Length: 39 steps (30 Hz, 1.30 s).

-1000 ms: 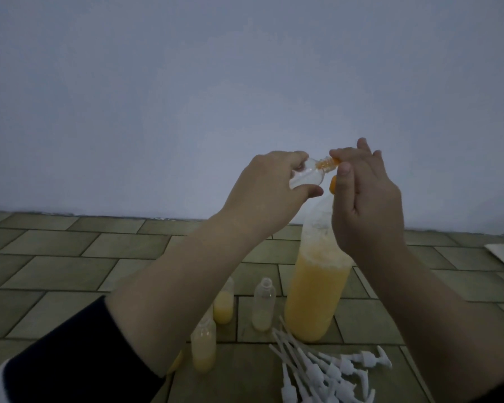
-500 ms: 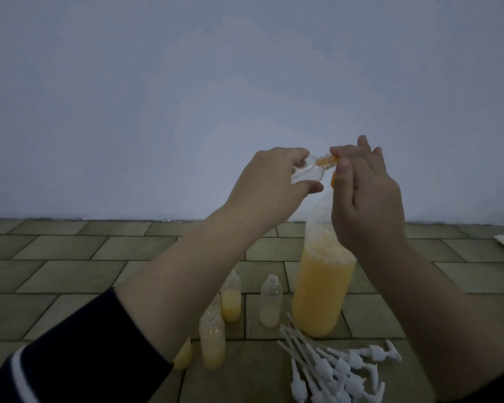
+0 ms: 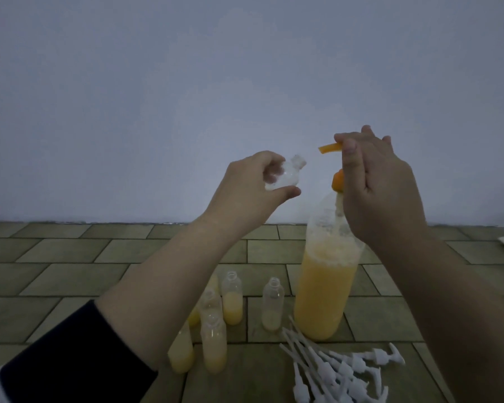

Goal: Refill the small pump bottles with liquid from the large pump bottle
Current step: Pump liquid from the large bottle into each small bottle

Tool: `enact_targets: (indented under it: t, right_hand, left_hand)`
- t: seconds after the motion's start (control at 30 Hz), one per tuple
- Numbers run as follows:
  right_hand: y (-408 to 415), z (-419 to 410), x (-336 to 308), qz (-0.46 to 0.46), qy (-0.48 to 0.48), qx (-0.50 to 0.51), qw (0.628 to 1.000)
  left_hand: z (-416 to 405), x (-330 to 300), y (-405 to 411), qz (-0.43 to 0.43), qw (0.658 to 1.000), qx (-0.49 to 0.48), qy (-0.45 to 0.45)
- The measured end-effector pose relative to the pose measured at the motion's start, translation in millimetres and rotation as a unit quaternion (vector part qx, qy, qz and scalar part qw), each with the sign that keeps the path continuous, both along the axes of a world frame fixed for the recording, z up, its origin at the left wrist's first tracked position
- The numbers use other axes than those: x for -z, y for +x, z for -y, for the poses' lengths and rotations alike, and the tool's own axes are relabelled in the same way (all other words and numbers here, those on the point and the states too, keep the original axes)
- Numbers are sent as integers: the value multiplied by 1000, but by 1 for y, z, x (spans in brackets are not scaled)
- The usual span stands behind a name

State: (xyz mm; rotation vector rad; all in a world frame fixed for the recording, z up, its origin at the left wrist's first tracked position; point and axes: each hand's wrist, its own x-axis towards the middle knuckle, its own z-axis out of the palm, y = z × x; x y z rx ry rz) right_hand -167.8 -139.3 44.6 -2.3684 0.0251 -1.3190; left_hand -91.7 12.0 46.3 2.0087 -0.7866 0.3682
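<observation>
We list, on a tiled floor point(image 3: 70, 274) that meets a pale wall point(image 3: 186, 82) at its far edge:

Large pump bottle point(image 3: 323, 292), upright near the middle of the floor, part full of orange liquid with foam above. Its orange pump head point(image 3: 338, 181) points its spout point(image 3: 329, 148) left.

Right hand point(image 3: 381, 193), on top of the pump head, thumb and fingers curled around it.

Left hand point(image 3: 253, 187), raised to the left of the spout and apart from it, gripping a small clear bottle point(image 3: 83, 177) tilted, mouth toward the spout.

Five small pump bottles point(image 3: 232, 298), uncapped, standing just left of the large one, each part full of pale yellow liquid; some are half hidden behind the left forearm.

White pump tops point(image 3: 341, 370), loose in a heap toward the near edge, in front of the large bottle.
</observation>
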Motion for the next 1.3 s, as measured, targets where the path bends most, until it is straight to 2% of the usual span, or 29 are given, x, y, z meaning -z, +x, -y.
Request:
enact_targets:
  t: [0.17, 0.3, 0.43, 0.63, 0.83, 1.03, 1.1, 1.17, 1.23, 1.3]
  right_hand:
    - [2, -1, 1, 6, 12, 1, 1000]
    - [2, 0, 4, 17, 18, 3, 1000]
    - [5, -1, 4, 22, 25, 5, 999]
    - [8, -4, 7, 38, 41, -4, 998]
    - [8, -2, 7, 38, 48, -6, 998]
    - [9, -2, 7, 44, 51, -9, 998]
    - [9, -1, 7, 46, 51, -10, 998]
    - [9, 0, 7, 49, 49, -12, 998]
    - [9, 1, 7, 49, 47, -13, 998]
    - [9, 0, 7, 45, 42, -11, 998]
  left_hand:
    - [-13, 30, 28, -98, 995, -36, 11]
    - [-12, 52, 54, -133, 982, -60, 119]
    - [-5, 73, 69, -181, 960, -42, 210]
    - [5, 99, 80, -151, 901, -51, 404]
    - [6, 114, 83, -152, 862, -73, 478]
    - [6, 115, 80, -172, 858, -73, 479]
    - [2, 105, 75, -188, 878, -82, 433]
    - [-4, 93, 67, -215, 917, -92, 324]
    - [-8, 86, 48, -225, 949, -62, 214]
    - [-6, 90, 24, -203, 949, -12, 242]
